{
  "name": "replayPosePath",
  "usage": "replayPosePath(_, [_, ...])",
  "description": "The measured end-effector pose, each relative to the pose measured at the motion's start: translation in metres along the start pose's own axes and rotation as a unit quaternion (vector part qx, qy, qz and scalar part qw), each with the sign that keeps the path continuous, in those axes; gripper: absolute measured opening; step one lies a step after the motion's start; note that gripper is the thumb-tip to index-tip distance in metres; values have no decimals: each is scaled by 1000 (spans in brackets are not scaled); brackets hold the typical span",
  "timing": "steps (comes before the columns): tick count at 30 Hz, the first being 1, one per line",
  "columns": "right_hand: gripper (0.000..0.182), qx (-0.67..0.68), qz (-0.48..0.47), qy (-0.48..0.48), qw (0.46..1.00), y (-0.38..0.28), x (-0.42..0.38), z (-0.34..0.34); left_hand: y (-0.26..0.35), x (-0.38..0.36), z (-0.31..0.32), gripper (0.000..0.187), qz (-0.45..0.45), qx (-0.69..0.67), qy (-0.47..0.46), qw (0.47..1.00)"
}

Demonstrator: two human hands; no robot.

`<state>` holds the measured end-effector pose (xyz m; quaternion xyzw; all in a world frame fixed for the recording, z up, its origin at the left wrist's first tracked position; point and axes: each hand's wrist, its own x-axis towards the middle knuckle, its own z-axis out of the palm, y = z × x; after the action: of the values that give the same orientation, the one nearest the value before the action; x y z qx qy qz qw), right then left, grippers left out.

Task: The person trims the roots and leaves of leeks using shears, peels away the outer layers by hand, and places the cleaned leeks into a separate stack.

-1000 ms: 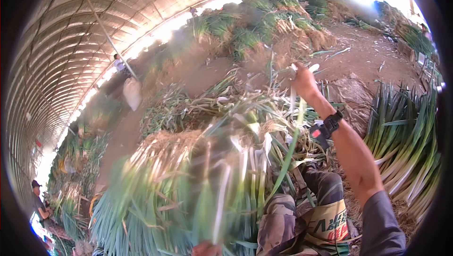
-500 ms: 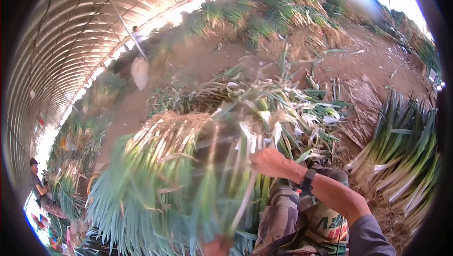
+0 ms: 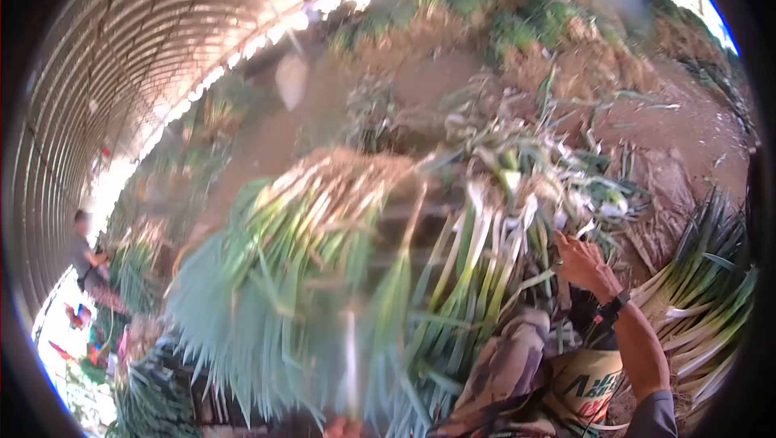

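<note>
My left hand [image 3: 343,427] is at the bottom edge, partly cut off and blurred, closed at the lower end of an upright pale green onion stalk [image 3: 351,357]. My right hand [image 3: 584,265], a dark watch on its wrist, is beside a heap of stripped leaves and peelings [image 3: 525,171]. Its fingers are bent and point left; whatever they pinch is too blurred to make out. Between the hands, a large bundle of green onions [image 3: 323,252] lies with roots away from me and green tops toward me. Whiter stalks [image 3: 477,252] rest at its right side.
More green onions [image 3: 695,292] lie on the ground at right. Large piles of them [image 3: 485,18] stand at the back. A person [image 3: 85,256] is at far left. A printed sack [image 3: 586,381] is by my camouflage-clad knee [image 3: 505,357]. A curved ribbed roof arches overhead.
My right hand has moved right, away from the bundle, to the heap of peelings. The pale stalk by my left hand has swung upright, farther left. The whole view has shifted.
</note>
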<state>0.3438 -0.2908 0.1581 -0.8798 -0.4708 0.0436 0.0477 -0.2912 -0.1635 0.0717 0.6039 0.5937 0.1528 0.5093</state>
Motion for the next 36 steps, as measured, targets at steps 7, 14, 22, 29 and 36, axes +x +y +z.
replayPosePath(7, [43, -63, -46, -81, 994, -22, -33, 52, -92, -62, -11, 14, -37, 237, 241, 940])
replayPosePath(14, [35, -55, -1, -118, 991, -22, -35, 70, -182, -84, 7, 15, -225, 228, 245, 915])
replayPosePath(22, [46, -30, -36, -81, 996, -16, -40, 95, -198, -83, 4, 17, -228, 259, 203, 917])
replayPosePath(29, [34, -26, -106, 50, 993, -41, -41, 75, -161, -16, -9, 19, -56, 279, 197, 938])
replayPosePath(36, [30, 29, -86, 32, 995, -27, -35, 95, 7, 90, 23, 25, 198, 205, 210, 935])
